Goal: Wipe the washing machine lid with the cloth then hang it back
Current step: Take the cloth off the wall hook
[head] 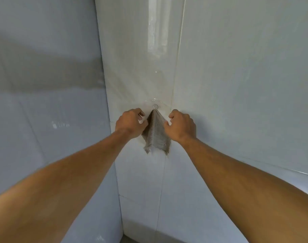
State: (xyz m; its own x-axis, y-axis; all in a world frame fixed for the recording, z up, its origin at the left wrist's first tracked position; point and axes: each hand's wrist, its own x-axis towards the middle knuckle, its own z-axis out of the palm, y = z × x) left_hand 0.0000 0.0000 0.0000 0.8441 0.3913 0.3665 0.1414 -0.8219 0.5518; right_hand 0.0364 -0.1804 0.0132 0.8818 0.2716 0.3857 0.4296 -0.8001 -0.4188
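A small grey-brown woven cloth [156, 135] hangs in a peak from a clear stick-on hook [155, 106] on the tiled wall. My left hand [131, 124] grips the cloth's left edge just below the hook. On the other side, my right hand [181, 126] pinches its right edge at the same height. Both arms reach up from the bottom corners of the view. The cloth's frayed lower corners dangle free between my wrists. The washing machine lid is not in view.
Pale glossy wall tiles [237, 85] fill the view. A wall corner edge [107, 102] runs down the left of the hook, with a recessed grey wall [44, 102] beyond. A strip of floor [127, 239] shows at the bottom.
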